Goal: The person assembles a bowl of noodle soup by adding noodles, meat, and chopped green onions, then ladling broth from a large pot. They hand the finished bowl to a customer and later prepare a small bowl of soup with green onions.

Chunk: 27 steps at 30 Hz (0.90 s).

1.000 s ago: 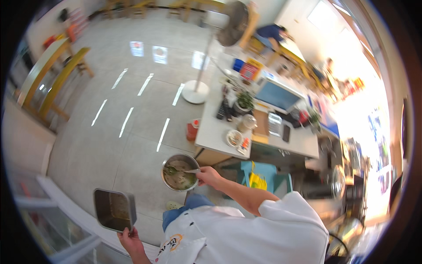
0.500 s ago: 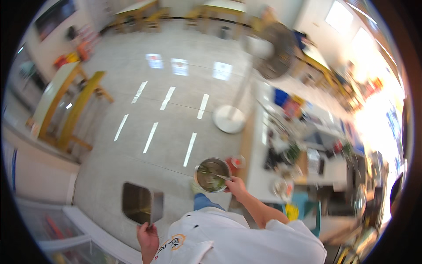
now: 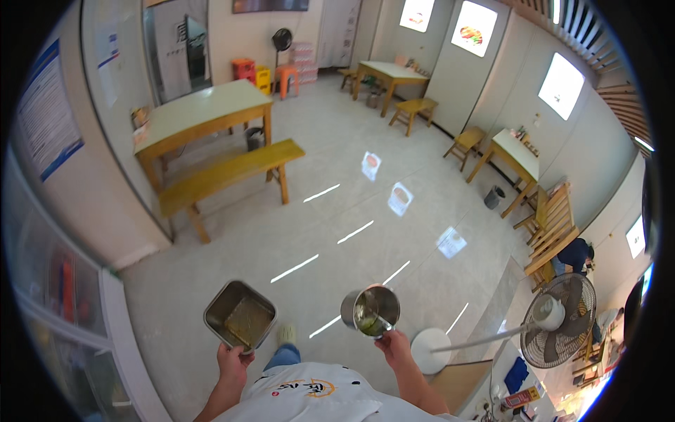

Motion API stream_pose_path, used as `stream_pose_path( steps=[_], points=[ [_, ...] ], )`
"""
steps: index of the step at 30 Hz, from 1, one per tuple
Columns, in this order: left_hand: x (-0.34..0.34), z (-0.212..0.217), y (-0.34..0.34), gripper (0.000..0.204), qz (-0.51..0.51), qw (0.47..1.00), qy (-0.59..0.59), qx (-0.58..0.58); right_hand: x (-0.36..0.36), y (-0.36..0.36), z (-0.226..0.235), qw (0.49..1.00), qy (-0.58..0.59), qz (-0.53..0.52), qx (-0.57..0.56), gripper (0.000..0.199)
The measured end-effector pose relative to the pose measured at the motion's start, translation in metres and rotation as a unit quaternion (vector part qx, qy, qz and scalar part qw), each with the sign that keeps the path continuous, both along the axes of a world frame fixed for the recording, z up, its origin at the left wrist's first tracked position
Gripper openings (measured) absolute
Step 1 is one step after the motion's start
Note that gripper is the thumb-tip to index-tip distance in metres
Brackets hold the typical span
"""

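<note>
My left hand (image 3: 235,359) is closed on the near edge of a square steel pan (image 3: 219,308), tilted so that its inside shows. A thin layer of yellowish-brown residue or liquid lies on its bottom. To the right, my right hand (image 3: 395,347) is closed at the near rim of a round steel pot (image 3: 388,301). Inside the pot are liquid and some green leafy pieces, with a metal utensil (image 3: 383,323) leaning toward my fingers. Whether those fingers also pinch the utensil is hard to see. Both vessels hang above the floor, apart from each other.
A wooden bench (image 3: 232,176) and table (image 3: 204,116) stand ahead on the left. Glass-fronted cabinets (image 3: 67,309) line the near left. At right are a standing fan (image 3: 552,320), its white base (image 3: 430,350), and a counter (image 3: 492,387) with items. A person (image 3: 576,254) sits beyond.
My view has turned right, toward the room's tables, with the fan and counter now at the lower right. Both vessels remain in my hands; the square pan's inside faces me more.
</note>
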State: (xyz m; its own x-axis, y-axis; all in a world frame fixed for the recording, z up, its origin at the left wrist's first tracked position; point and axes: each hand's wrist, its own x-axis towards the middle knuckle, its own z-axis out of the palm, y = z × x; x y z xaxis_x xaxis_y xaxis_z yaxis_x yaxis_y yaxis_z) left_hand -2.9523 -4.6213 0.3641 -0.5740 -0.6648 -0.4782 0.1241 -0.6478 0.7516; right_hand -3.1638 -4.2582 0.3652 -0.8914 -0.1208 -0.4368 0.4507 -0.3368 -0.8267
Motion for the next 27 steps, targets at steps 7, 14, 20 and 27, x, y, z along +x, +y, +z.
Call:
stream_pose_path(
  steps=[7,14,20,27],
  points=[
    [-0.162,0.052,-0.137,0.029,-0.111,0.992,-0.024,-0.047,-0.073,-0.048,0.005,0.995,-0.04,-0.088,0.037,0.017],
    [-0.339,0.082,-0.182,0.031,-0.129,0.988,0.054,-0.067,-0.188,-0.077,0.002,0.989,-0.037,-0.127,0.06,0.018],
    [-0.438,0.11,-0.166,0.032,-0.11,0.993,0.042,0.004,-0.339,-0.113,0.05,0.993,-0.003,-0.067,0.095,0.018],
    [-0.547,0.143,-0.146,0.027,-0.118,0.993,0.026,-0.013,-0.512,-0.156,0.15,0.996,0.078,0.018,0.028,0.015]
  ],
)
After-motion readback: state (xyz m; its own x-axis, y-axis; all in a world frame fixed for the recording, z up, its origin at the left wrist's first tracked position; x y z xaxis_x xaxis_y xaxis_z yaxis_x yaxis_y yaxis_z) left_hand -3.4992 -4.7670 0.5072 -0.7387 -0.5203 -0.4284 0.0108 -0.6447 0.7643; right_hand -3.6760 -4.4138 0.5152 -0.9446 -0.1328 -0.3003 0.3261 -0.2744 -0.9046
